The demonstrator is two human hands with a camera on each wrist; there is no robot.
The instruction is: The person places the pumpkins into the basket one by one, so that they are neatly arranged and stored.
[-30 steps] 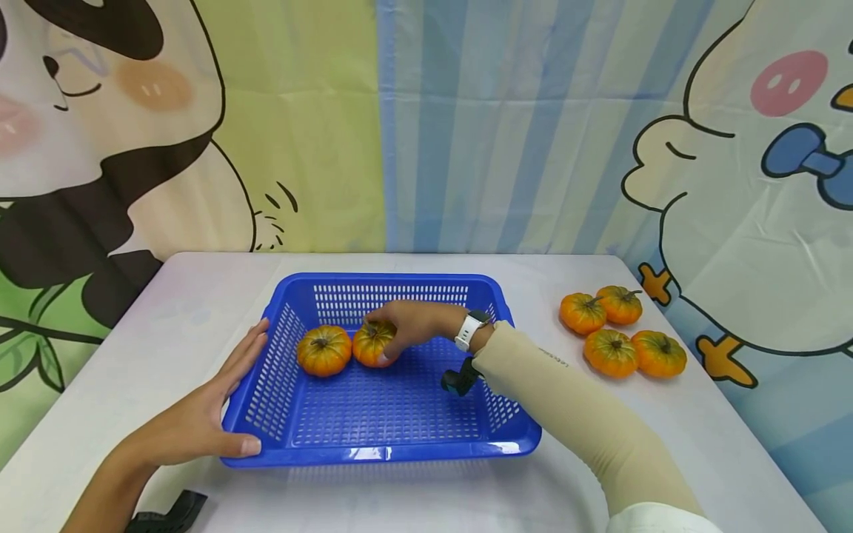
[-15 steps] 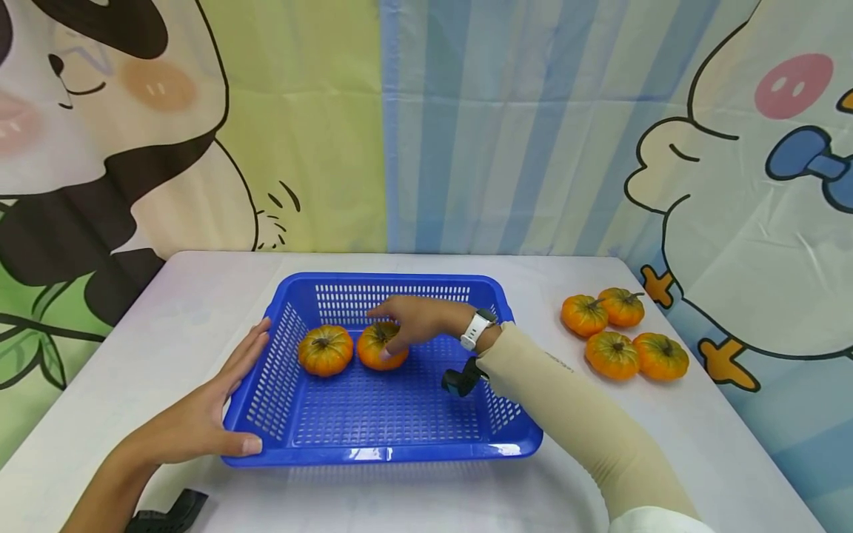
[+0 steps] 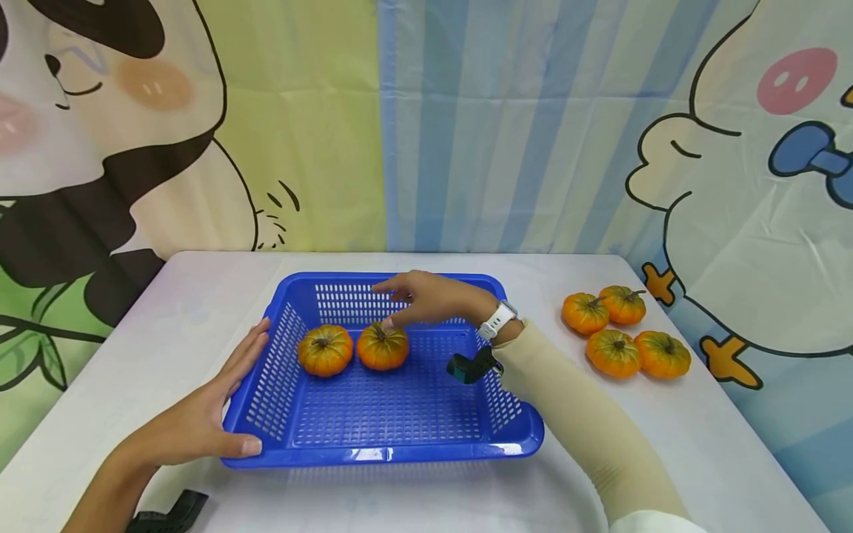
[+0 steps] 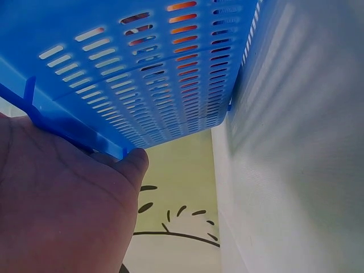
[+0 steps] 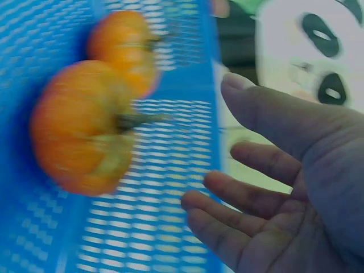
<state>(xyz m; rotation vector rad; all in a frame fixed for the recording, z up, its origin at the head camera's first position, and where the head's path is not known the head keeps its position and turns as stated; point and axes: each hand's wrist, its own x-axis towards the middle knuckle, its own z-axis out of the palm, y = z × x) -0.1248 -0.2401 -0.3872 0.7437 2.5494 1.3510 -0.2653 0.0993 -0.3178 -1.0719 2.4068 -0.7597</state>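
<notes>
In the head view my left hand point(image 3: 193, 418) rests against the left rim of a blue plastic basket point(image 3: 386, 453), fingers straight and thumb by the front corner. Its palm point(image 4: 62, 199) shows under the rim in the left wrist view. Two small orange pumpkins sit side by side inside the basket: a left pumpkin point(image 3: 325, 351) and a right pumpkin point(image 3: 383, 351). My right hand point(image 3: 433, 297) hovers just above and behind the right pumpkin, fingers loosely spread and holding nothing. In the right wrist view the thumb and fingers are apart, beside the stemmed pumpkin point(image 5: 82, 128).
Several more pumpkins point(image 3: 613, 354) lie grouped on the white table point(image 3: 553, 481), right of the basket. A cartoon-printed curtain point(image 3: 460, 126) hangs behind the table. The basket's perforated walls rise around the pumpkins.
My right hand has let go of the right pumpkin and lifted up and back from it. That pumpkin shifted slightly right, then stayed. The left hand has kept its place.
</notes>
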